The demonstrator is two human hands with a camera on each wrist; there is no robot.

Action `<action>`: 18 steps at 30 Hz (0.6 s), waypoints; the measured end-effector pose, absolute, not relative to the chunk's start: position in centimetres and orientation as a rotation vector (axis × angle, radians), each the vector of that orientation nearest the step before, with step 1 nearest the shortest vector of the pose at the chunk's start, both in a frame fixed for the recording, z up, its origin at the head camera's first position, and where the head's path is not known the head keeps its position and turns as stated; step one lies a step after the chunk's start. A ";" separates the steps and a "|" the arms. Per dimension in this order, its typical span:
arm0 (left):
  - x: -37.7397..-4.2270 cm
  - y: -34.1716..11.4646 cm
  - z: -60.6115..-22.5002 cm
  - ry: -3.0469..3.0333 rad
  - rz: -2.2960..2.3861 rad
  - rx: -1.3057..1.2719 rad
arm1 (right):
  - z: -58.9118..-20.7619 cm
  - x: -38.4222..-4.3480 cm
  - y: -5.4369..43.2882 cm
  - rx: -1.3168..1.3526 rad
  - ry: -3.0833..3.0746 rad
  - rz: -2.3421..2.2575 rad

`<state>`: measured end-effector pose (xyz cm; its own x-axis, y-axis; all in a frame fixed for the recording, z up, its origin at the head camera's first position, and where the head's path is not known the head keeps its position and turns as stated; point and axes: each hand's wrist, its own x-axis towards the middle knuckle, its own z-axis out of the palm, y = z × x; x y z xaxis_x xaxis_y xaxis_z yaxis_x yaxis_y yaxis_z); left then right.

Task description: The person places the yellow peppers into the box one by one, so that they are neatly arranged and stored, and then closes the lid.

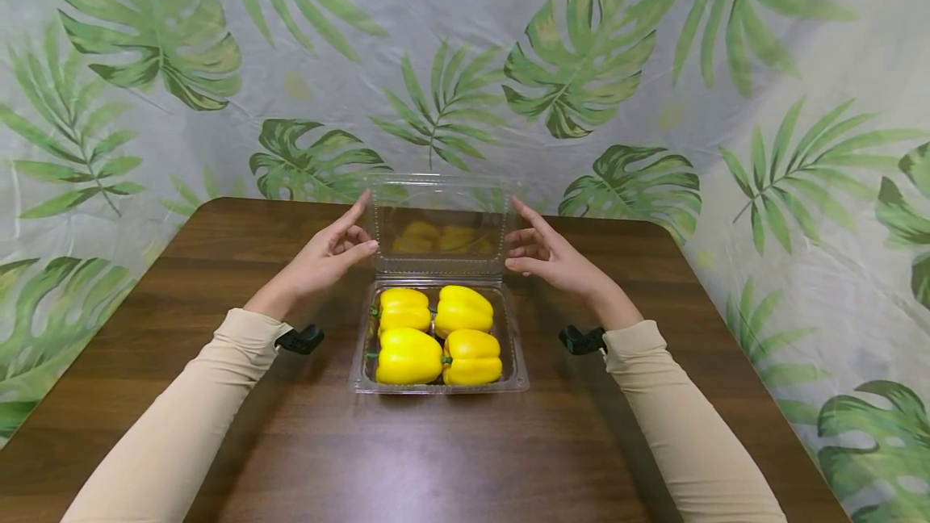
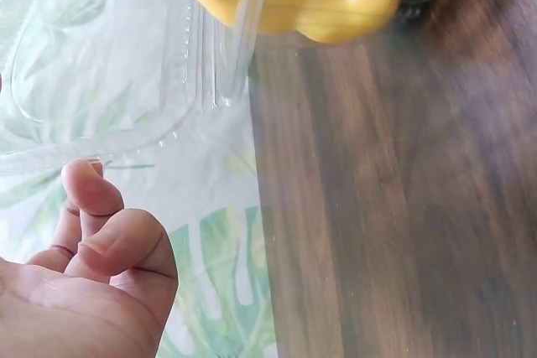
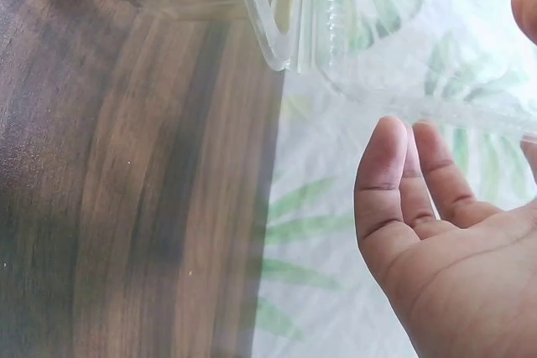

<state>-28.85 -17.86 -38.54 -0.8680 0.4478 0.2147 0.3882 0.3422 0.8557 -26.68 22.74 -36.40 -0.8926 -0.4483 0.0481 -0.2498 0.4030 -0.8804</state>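
Note:
Several yellow bell peppers (image 1: 408, 356) sit in two rows in the base of a clear plastic clamshell box (image 1: 439, 387). Its hinged lid (image 1: 443, 220) stands raised at the back, and the peppers show through or reflect in it. At the lid's left edge is my left hand (image 1: 330, 253), index finger extended up along it and thumb lower down. My right hand (image 1: 555, 257) mirrors this on the right edge, its fingers fairly straight. In both wrist views the fingertips come right up to the lid's rim (image 2: 101, 153), (image 3: 436, 111).
The box stands mid-way on a brown wooden table (image 1: 421, 466) with rounded far corners. Right behind the table hangs a pale cloth (image 1: 465, 6) printed with green leaves. A dark wrist device (image 1: 299, 339) is on the left wrist, another (image 1: 581, 340) on the right.

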 end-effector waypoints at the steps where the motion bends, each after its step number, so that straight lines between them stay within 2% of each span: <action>1: -28.8 -17.8 -38.5 2.527 1.587 0.792 | -36.4 -26.7 22.8 -0.624 2.462 -1.496; 18: -27.9 -18.1 -38.1 2.510 1.577 0.835 | -36.3 -25.7 23.1 -0.675 2.439 -1.539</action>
